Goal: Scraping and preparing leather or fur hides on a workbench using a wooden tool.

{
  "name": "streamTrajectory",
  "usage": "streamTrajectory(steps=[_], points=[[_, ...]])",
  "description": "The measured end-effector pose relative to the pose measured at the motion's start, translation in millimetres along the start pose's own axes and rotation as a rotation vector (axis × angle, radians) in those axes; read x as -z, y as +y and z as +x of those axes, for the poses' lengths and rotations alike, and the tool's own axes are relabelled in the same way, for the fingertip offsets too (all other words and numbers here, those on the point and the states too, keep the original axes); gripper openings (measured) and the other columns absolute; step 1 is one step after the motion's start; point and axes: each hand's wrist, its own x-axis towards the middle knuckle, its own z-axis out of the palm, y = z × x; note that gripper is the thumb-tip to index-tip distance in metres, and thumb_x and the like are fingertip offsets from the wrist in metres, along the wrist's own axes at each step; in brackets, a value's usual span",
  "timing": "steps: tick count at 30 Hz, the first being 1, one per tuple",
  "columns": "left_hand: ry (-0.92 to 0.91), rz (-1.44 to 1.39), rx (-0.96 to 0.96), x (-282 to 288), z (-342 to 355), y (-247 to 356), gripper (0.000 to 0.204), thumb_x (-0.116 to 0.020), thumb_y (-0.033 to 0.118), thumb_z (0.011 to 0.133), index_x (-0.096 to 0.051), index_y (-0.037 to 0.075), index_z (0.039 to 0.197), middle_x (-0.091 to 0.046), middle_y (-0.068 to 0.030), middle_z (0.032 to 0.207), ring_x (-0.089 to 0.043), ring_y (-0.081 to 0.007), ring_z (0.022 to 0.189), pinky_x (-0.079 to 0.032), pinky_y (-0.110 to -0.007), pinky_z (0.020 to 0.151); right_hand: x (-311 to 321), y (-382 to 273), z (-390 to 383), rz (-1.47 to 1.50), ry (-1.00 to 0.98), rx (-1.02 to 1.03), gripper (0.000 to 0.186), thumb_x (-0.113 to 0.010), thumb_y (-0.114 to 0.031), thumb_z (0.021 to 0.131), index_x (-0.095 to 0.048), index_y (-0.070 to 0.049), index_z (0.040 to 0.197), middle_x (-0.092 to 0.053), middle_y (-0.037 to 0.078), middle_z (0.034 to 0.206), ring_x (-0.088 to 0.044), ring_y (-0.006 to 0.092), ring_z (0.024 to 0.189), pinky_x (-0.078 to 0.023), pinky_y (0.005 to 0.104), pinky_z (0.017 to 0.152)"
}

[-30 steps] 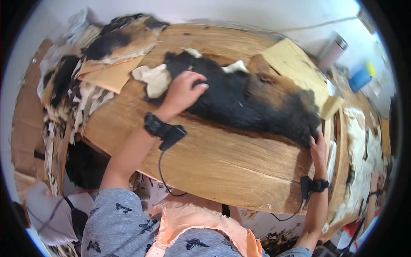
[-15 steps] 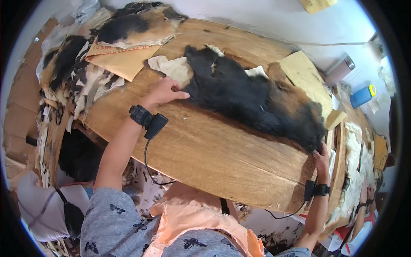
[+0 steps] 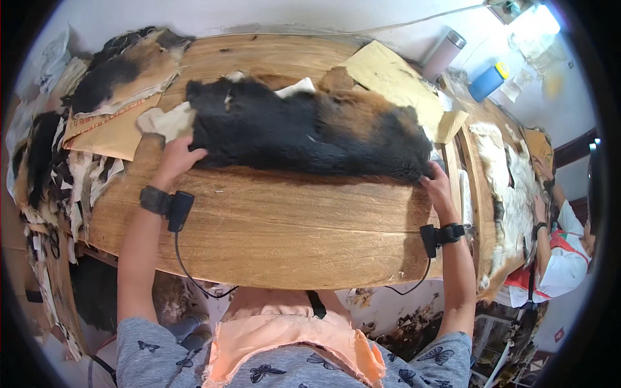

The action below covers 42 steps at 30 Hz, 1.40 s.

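A long fur pelt (image 3: 259,136), black with brown patches and pale pieces along its far edge, lies across the wooden table (image 3: 291,226). My left hand (image 3: 181,157) grips its near left corner, thumb out and fingertips partly hidden at the fur. My right hand (image 3: 435,184) is closed on the near right corner, its fingertips partly hidden by the pelt. Both forearms reach in from below, with black wrist devices and cables. A cream piece (image 3: 158,119) sticks out past the pelt's left end.
Piled pelts (image 3: 129,64) and a tan paper sheet (image 3: 110,139) lie left. A yellow sheet (image 3: 385,68), pink flask (image 3: 443,55) and blue bottle (image 3: 488,81) are at back right. On the right, a co-worker (image 3: 559,258) works at a white pelt (image 3: 504,194).
My left hand has moved off the pelt's middle to its left corner and taken hold there. My right hand stays at the right corner. The view has turned, showing more of the co-worker.
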Motion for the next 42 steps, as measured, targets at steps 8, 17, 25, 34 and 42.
streamTrajectory(steps=[8,17,25,34,42], points=[[0.028,-0.087,0.055,5,-9,2,0.045,-0.067,0.036,0.073,-0.06,-0.001,0.098,-0.064,-0.0158,0.086,-0.062,-0.0267,0.083,-0.046,-0.033,0.073,-12,9,10,0.167,-0.034,0.028,0.042,-0.063,0.001,0.072,-0.052,0.002,0.112,-0.061,0.008,0.098,-0.056,0.0171,0.09,-0.043,0.027,0.08],[0.101,-0.024,0.15,7,-5,15,0.05,-0.068,0.032,0.073,-0.055,-0.005,0.104,-0.061,-0.0184,0.095,-0.059,-0.0243,0.086,-0.044,-0.031,0.076,-7,-5,8,0.385,-0.128,-0.027,0.038,-0.052,0.01,0.074,-0.052,0.002,0.111,-0.059,0.004,0.099,-0.055,0.0135,0.088,-0.042,0.0241,0.079],[0.159,0.124,0.156,0,4,8,0.043,-0.065,0.035,0.072,-0.06,0.001,0.097,-0.061,-0.0203,0.098,-0.056,-0.0343,0.096,-0.045,-0.039,0.079,-2,-13,3,0.391,-0.203,-0.046,0.039,-0.052,0.008,0.074,-0.052,0.002,0.112,-0.059,0.006,0.101,-0.055,0.0142,0.089,-0.042,0.0242,0.08],[0.04,0.179,-0.084,-8,54,77,0.022,-0.066,0.028,0.071,-0.064,0.015,0.089,-0.063,-0.0035,0.087,-0.059,-0.0233,0.088,-0.046,-0.038,0.069,-2,-4,9,0.266,-0.117,-0.133,0.04,-0.06,-0.005,0.076,-0.051,0.003,0.114,-0.058,0.006,0.098,-0.053,0.0139,0.088,-0.042,0.0249,0.077],[-0.049,0.439,0.0,-48,82,100,0.016,-0.067,0.026,0.07,-0.063,0.016,0.082,-0.064,-0.0026,0.082,-0.059,-0.023,0.085,-0.035,-0.044,0.07,-3,-5,14,0.227,-0.126,-0.122,0.033,-0.06,-0.005,0.078,-0.055,0.002,0.11,-0.059,0.003,0.09,-0.051,0.0094,0.074,-0.042,0.0227,0.064]])
